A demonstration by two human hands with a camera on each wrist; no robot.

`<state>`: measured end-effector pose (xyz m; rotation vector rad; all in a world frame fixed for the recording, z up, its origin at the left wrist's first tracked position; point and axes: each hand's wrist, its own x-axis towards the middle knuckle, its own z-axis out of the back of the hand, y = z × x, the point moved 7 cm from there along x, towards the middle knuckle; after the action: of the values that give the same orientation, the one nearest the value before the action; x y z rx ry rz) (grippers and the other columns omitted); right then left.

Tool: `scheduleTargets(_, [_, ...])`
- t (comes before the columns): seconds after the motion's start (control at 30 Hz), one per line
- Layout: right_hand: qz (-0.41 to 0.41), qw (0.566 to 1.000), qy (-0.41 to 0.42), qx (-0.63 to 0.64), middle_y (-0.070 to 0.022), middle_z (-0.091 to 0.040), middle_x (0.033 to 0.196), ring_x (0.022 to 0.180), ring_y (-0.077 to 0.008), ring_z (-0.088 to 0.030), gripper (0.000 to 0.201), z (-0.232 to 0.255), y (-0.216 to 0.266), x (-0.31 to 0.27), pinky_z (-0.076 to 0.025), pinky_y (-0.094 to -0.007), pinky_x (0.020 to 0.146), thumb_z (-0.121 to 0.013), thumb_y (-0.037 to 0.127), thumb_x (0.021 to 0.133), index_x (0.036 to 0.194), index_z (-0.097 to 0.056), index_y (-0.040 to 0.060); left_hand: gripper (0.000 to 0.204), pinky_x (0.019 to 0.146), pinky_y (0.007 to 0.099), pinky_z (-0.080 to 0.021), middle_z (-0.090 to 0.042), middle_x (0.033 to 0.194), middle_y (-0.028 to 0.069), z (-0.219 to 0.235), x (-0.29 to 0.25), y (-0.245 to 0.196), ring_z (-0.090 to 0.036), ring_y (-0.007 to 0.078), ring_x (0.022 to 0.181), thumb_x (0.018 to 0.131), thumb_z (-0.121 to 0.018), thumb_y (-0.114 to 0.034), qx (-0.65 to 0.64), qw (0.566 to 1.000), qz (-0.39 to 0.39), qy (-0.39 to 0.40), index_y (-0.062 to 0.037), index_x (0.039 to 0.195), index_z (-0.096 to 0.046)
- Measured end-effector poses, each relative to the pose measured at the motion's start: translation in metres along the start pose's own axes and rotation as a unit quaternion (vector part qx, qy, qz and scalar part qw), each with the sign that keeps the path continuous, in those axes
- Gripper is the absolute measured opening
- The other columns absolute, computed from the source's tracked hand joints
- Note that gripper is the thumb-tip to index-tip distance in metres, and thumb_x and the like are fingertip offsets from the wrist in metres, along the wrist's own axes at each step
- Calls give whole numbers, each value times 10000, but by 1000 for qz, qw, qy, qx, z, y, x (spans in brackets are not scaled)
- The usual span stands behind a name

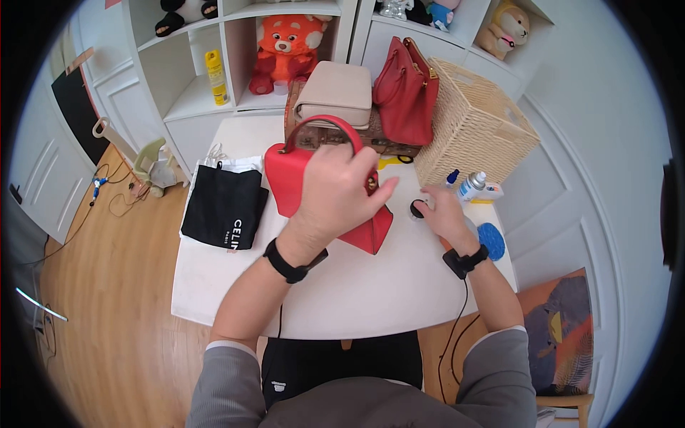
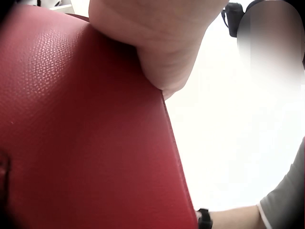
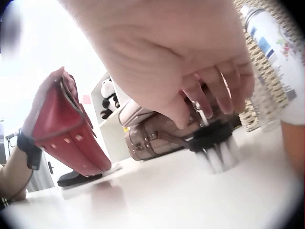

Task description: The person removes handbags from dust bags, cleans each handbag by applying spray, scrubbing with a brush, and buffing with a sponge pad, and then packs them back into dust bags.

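A red leather handbag (image 1: pixel 285 178) leans at a tilt over the white table (image 1: pixel 300 299) in the head view. My left hand (image 1: pixel 335 187) grips it along its upper edge, the thumb pointing right, and the bag's handle arches up behind the knuckles. Toward the table's right side, my right hand (image 1: pixel 448 217) hangs over a small round brush (image 3: pixel 212 138) with a black top, pale bristles and a thin metal stem. In the right wrist view the thumb and spread fingers come down around that stem, with a gap between thumb and fingertips.
A black cloth bag (image 1: pixel 227 203) lies at the table's left. Behind stand a beige bag (image 1: pixel 335 89), a dark red bag (image 1: pixel 403 93) and a woven basket (image 1: pixel 464 121). A spray can (image 1: pixel 471 187) and a blue pad (image 1: pixel 491 241) are at the right edge.
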<state>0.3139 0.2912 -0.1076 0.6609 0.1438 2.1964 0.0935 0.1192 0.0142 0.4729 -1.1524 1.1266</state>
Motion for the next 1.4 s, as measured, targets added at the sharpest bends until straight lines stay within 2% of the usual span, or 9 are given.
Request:
scheduleTargets(0.2, [40,920,-85,382,-145,-753,1168,1032,-231,-707,294,48,65,3,-551,-367,883,-740,131,964,1205,-716,-35,453,764,407,-466,-569,727,61,-52,-25,-6,-585,276,720,708,-937,-390,3,994,-14,105,-98,861,-627])
scheduleTargets(0.5, [13,899,18,437,-211,-746,1113,978,-313,-727,425,31,124,30,-554,-395,870,-617,328,1063,1278,-665,-36,423,902,431,-524,-673,852,115,-28,-14,-10,-647,320,830,810,-888,-257,-47,966,-10,254,-27,1129,-731])
scheduleTargets(0.67, [99,953,18,285,-243,-752,1069,957,-393,-744,510,16,140,19,-581,-427,845,-712,424,975,1211,-686,-27,349,861,331,-592,-779,1016,156,18,7,28,-767,208,960,886,-718,-16,-132,910,281,274,-13,1232,-670])
scheduleTargets(0.77, [109,967,76,216,-223,-749,1047,932,-385,-743,504,30,150,15,-585,-443,833,-783,409,907,1157,-686,-18,339,876,331,-591,-780,1095,105,11,7,42,-761,179,987,888,-650,33,-239,918,259,181,-13,1222,-675])
scheduleTargets(0.8, [109,966,120,200,-207,-747,1028,912,-378,-742,503,28,153,14,-585,-451,823,-819,389,871,1139,-679,-12,348,884,322,-586,-768,1132,77,8,10,40,-755,190,1008,883,-610,67,-168,961,152,160,-18,1216,-667])
scheduleTargets(1.03, [118,978,65,162,-183,-727,1006,921,-390,-732,498,10,143,11,-583,-470,825,-838,244,828,1221,-639,12,395,906,338,-563,-731,1112,98,11,8,64,-694,216,965,864,-671,37,-102,956,247,117,-26,1252,-643])
scheduleTargets(1.17, [95,973,79,197,-210,-709,1104,1028,-422,-704,558,16,127,21,-571,-491,892,-796,185,846,1346,-599,32,391,854,295,-561,-693,1188,104,20,7,73,-663,163,1001,897,-734,-10,36,976,133,167,-11,1279,-646])
scheduleTargets(1.23, [112,965,87,222,-212,-707,1099,1032,-423,-699,583,13,123,23,-567,-486,909,-784,167,851,1386,-587,43,354,869,285,-558,-711,1130,92,0,-12,89,-668,144,1023,943,-753,-55,-136,910,224,322,7,1282,-671])
scheduleTargets(1.4, [117,952,118,257,-230,-702,1160,1075,-397,-694,612,5,114,28,-558,-438,964,-790,125,853,1418,-580,18,247,854,285,-570,-720,928,32,-10,-24,111,-673,113,910,959,-771,-67,-254,857,303,331,14,1189,-726])
